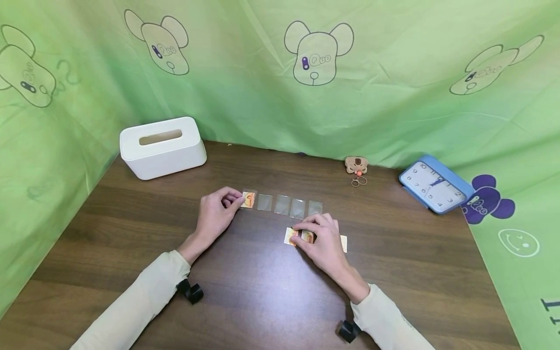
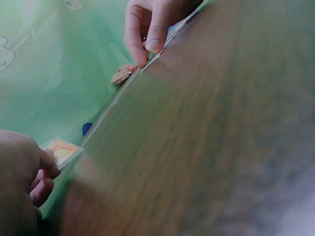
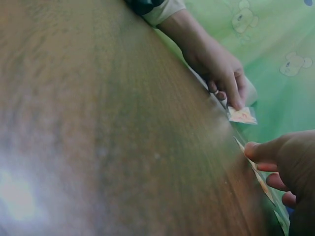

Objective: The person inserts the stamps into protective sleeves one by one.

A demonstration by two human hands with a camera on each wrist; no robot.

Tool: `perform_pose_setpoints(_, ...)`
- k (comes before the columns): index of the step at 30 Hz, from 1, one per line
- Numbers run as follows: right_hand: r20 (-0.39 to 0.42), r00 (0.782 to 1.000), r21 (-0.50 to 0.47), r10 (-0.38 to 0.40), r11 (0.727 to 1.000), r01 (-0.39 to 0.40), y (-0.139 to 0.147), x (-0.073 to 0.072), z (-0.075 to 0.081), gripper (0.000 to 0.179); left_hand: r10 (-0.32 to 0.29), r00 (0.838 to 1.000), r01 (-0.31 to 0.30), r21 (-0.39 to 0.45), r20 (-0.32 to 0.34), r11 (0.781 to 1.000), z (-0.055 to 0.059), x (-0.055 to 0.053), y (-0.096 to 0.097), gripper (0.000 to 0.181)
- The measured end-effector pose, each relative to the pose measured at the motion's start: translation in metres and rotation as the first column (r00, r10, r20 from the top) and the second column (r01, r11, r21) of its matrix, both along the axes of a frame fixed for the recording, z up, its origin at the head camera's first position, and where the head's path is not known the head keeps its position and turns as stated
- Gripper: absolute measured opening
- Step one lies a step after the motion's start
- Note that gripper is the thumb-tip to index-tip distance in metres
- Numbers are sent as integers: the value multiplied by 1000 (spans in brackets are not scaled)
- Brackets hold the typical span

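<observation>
My left hand (image 1: 217,210) pinches a small clear plastic sleeve with an orange-and-yellow picture card (image 1: 248,200) inside, at the left end of a row of sleeves; the left wrist view shows thumb and finger on its edge. To its right lie several clear sleeves (image 1: 264,202). Below the row, my right hand (image 1: 321,240) bends over several small picture cards. Its thumb and index finger grip the leftmost small card (image 1: 288,236) at the edges. Another card (image 1: 307,236) shows beneath the fingers, and a pale card (image 1: 344,243) sticks out past the hand, partly hidden.
A white tissue box (image 1: 163,148) stands at the back left of the brown wooden table (image 1: 245,301). A bear-shaped keychain (image 1: 356,165) lies at the back, and a blue clock (image 1: 435,184) at the back right. Green printed cloth (image 1: 245,87) hangs around the table.
</observation>
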State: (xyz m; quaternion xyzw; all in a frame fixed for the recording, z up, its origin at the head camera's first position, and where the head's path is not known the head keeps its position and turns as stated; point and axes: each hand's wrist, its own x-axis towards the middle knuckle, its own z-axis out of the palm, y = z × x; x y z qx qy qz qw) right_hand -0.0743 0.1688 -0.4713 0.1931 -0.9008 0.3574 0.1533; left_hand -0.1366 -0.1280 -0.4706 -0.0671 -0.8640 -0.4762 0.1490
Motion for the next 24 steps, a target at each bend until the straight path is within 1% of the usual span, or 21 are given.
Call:
perform_pose_setpoints(3, -6, 1000, 16, 6, 1000, -6, 0, 0, 0, 29, 36, 999, -36, -34, 0, 999, -1, -2, -1, 8)
perform_pose_setpoints(7, -7, 1000, 22, 5, 1000, -5, 0, 0, 0, 28, 63, 998, -64, -91, -18, 994, -2, -5, -1, 8)
perform_pose_setpoints(10, -4, 1000, 18, 4, 1000, -4, -1, 0, 0, 28, 64, 998, -67, -131, -27, 989, -1, -6, -1, 9)
perform_pose_setpoints(15, -1, 1000, 9, 7, 1000, -7, -1, 0, 0, 30, 64, 998, -65, -181, -11, 981, 0, -9, -2, 12)
perform_pose_setpoints(20, -7, 1000, -5, 19, 1000, -19, -1, -1, 0, 32, 73, 997, -76, -209, -24, 975, -2, -13, -3, 13)
perform_pose_setpoints(24, -15, 1000, -17, 25, 1000, -26, -1, -1, 0, 32, 76, 997, -80, -219, -28, 973, -4, -13, -3, 13)
